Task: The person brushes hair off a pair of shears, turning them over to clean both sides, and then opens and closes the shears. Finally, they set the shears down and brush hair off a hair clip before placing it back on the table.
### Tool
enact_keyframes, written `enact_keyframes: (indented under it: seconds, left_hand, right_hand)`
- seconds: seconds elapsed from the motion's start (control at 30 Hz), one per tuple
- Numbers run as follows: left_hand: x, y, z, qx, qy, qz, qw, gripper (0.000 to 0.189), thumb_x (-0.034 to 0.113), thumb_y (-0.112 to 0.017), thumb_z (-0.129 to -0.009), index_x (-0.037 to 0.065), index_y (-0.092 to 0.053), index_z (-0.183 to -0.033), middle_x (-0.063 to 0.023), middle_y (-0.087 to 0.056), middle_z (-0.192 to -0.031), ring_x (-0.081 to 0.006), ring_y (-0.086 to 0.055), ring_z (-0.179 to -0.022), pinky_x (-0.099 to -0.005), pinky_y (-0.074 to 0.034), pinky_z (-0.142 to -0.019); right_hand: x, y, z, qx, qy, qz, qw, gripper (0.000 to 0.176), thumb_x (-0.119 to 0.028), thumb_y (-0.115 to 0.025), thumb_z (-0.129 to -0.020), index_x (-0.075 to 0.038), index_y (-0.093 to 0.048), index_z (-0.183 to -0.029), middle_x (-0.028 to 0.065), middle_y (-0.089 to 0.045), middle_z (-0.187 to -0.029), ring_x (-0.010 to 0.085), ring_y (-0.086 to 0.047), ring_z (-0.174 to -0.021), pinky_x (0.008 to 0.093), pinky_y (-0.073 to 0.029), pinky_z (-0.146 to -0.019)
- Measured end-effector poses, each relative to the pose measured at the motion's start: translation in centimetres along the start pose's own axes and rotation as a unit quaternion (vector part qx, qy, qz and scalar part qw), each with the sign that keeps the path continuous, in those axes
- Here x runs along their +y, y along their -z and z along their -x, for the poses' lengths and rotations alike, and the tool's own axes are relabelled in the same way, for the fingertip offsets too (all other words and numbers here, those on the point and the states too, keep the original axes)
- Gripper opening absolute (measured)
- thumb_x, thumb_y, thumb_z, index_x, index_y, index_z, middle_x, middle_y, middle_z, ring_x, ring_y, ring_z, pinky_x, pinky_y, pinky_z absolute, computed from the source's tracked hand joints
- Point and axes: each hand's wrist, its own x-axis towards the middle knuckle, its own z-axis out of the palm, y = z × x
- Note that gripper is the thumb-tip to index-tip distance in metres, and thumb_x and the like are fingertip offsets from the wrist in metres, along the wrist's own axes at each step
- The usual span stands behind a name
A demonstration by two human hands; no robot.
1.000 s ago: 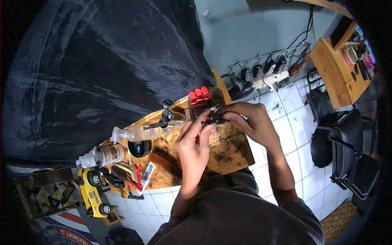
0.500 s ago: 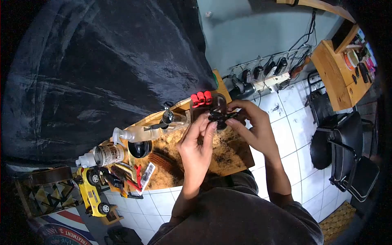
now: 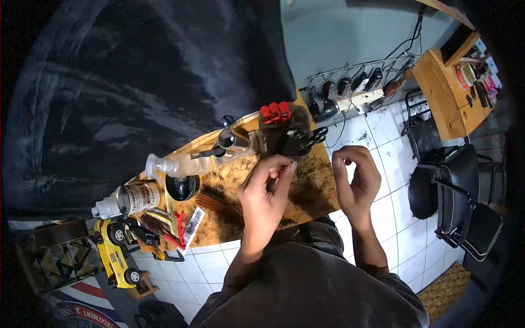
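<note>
My left hand (image 3: 265, 188) is over the wooden tabletop with thumb and fingers drawn together in a pinch, nothing visible in it. To the right, my right hand (image 3: 358, 186) hangs past the table edge, fingers curled towards the thumb, also with nothing visible. Just beyond my left fingertips, black hair clips (image 3: 303, 138) rest at a dark see-through container (image 3: 268, 134); one sticks out to the right. Several red clips (image 3: 275, 112) sit along the container's far rim.
Left along the wooden table (image 3: 306, 175) stand a clear pump bottle (image 3: 180, 164), a labelled bottle (image 3: 139, 198), a black round jar (image 3: 182, 187) and a brown brush (image 3: 216, 208). A yellow toy car (image 3: 117, 254) is at the table's left end. Black chairs (image 3: 465, 180) stand right.
The black clips have left my hands and now lie at the container. My right hand has drawn back to the right and down; my left stays nearly in place.
</note>
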Motion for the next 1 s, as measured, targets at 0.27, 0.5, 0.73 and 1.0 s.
enact_keyframes:
  seconds: [0.27,0.5,0.73,1.0]
  left_hand:
    - [-2.6,5.7,5.0,-0.043,0.040,-0.016,0.998,0.015,0.003,-0.071,-0.081,0.000,-0.065,-0.094,-0.0086,-0.068,-0.086,-0.0123,-0.065,-0.073,-0.0239,-0.050,-0.068]
    - [-7.3,13.3,10.0,-0.014,0.124,-0.005,0.992,0.014,0.007,-0.070,-0.084,0.000,-0.064,-0.095,-0.0103,-0.069,-0.088,-0.0131,-0.066,-0.074,-0.0253,-0.051,-0.070]
    - [-13.1,18.8,14.1,-0.035,0.114,0.027,0.993,0.014,0.012,-0.067,-0.087,0.002,-0.062,-0.094,-0.0113,-0.067,-0.086,-0.0210,-0.066,-0.075,-0.0299,-0.051,-0.068]
    - [-15.9,25.0,16.5,0.040,0.041,-0.023,0.998,0.017,0.007,-0.068,-0.082,0.002,-0.059,-0.095,-0.0133,-0.062,-0.088,-0.0282,-0.063,-0.077,-0.0361,-0.050,-0.065]
  right_hand:
    - [-3.1,-4.6,5.6,-0.192,-0.056,0.014,0.980,0.015,-0.005,-0.067,-0.082,0.001,-0.067,-0.096,0.0144,-0.064,-0.083,0.0267,-0.063,-0.079,0.0332,-0.049,-0.070]
    - [-5.5,-10.2,10.4,-0.360,-0.065,0.133,0.921,0.035,-0.025,-0.073,-0.080,-0.003,-0.063,-0.105,0.0167,-0.064,-0.096,0.0353,-0.061,-0.093,0.0441,-0.049,-0.079]
    - [-5.8,-12.8,14.5,-0.295,-0.062,0.267,0.915,0.038,-0.016,-0.074,-0.076,0.006,-0.059,-0.103,0.0228,-0.059,-0.091,0.0397,-0.057,-0.087,0.0456,-0.047,-0.077]
    - [-8.7,-14.5,16.5,-0.249,0.033,0.306,0.918,0.034,-0.009,-0.070,-0.080,0.007,-0.056,-0.107,0.0230,-0.059,-0.089,0.0374,-0.058,-0.078,0.0409,-0.047,-0.069]
